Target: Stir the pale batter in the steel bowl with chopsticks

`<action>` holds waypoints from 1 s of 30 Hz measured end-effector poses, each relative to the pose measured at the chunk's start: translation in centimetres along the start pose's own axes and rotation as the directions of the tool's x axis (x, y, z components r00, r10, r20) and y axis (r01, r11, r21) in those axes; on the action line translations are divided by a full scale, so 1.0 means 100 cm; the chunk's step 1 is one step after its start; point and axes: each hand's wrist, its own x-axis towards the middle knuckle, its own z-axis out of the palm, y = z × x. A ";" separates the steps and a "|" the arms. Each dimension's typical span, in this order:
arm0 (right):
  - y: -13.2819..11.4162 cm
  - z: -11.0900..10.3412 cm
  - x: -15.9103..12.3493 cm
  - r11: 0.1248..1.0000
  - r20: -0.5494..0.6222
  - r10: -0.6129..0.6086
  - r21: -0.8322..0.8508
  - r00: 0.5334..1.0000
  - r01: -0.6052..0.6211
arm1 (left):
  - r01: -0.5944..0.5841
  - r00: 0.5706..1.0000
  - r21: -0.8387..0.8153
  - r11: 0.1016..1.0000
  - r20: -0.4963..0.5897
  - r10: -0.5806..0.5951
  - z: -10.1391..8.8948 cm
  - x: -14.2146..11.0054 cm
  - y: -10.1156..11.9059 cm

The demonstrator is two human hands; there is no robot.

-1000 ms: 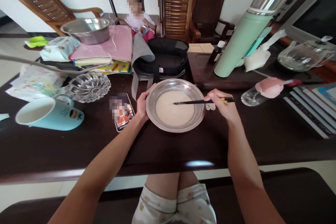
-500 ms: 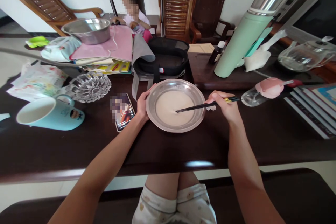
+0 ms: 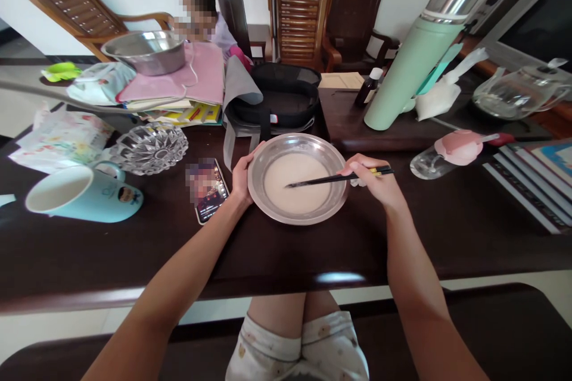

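Head view: a shallow metal bowl containing pale liquid is located on the near side of the table, forward of the wearer's knees. The left hand grips the bowl's rim at 9 o'clock, fingers along the outer edge. The right hand, at 3 o'clock, is closed around a pair of dark chopsticks; their tips reach the liquid just left of the bowl's centre. Whether they touch the bottom cannot be determined.

Positions about the bowl: at 9 o'clock, a phone with lit screen, near the left hand; beyond it, a light blue mug. At 10 o'clock, a cut-glass dish; further out, a metal basin atop a pink folder. At 12 o'clock, an open black case. At 2 o'clock, a green flask. At 3 o'clock, a pink-lidded cup, then stacked books. A seated person is noted at 11 o'clock, behind the table.
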 end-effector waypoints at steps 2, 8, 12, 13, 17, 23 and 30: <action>0.000 -0.001 0.000 1.000 -0.058 -0.006 -0.006 0.998 0.005 | 0.007 1.000 -0.005 1.000 -0.006 -0.007 0.001 -0.001 0.001; 0.000 -0.001 0.000 1.000 -0.053 0.019 0.019 0.998 -0.018 | 0.009 1.000 -0.009 1.000 0.003 -0.009 0.001 0.000 0.001; 0.000 0.000 0.000 1.000 -0.005 -0.012 -0.022 1.000 0.012 | 0.002 1.000 0.002 1.000 -0.002 -0.002 0.000 0.001 0.000; 0.000 -0.001 0.000 1.000 -0.040 -0.009 -0.020 0.999 0.008 | 0.003 1.000 0.002 1.000 -0.003 -0.003 0.000 0.000 0.000; 0.000 -0.003 -0.001 0.999 -0.102 0.022 0.033 0.995 -0.019 | 0.017 1.000 -0.013 1.000 -0.006 -0.017 0.003 -0.001 0.002; 0.001 -0.001 0.001 1.000 -0.019 -0.010 -0.015 1.000 0.010 | 0.021 1.000 -0.039 0.999 -0.021 -0.022 0.004 -0.003 0.002; 0.002 -0.001 0.000 0.999 -0.054 0.001 0.043 0.999 0.001 | 0.018 1.000 -0.015 1.000 -0.016 -0.018 0.004 -0.003 0.003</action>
